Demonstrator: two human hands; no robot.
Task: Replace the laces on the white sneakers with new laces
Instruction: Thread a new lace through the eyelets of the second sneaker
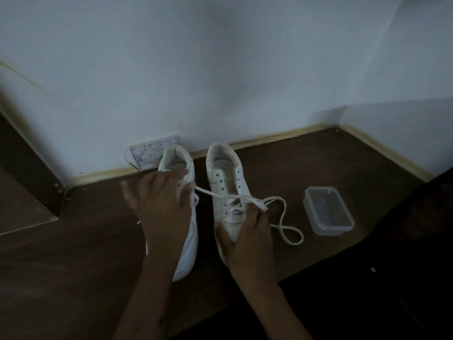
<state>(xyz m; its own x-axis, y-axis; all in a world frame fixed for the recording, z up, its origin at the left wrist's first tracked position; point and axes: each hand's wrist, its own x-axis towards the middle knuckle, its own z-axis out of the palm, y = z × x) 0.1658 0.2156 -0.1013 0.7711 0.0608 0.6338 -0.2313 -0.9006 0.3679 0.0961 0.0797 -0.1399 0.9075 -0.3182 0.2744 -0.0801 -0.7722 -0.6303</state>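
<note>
On dark wooden floor [73, 278] by the wall: right hand [247, 239] clamps right white leather sneaker's [221, 185] toe steady, left hand [159, 204] pinches its white flat lace [208, 192] taut leftward, likely unthreading; left white sneaker [188, 241] alongside, clear plastic tub [328, 214] near right.

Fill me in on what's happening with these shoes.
A person is lacing a pair of white sneakers on a dark wooden floor by the wall. The left hand pinches one end of a white lace and draws it sideways from the right sneaker. The right hand steadies that shoe's toe and grips the lace's other side. Only the lower eyelets are threaded; the upper ones are bare. The left sneaker lies partly under the left hand. A clear plastic container sits nearby.
</note>
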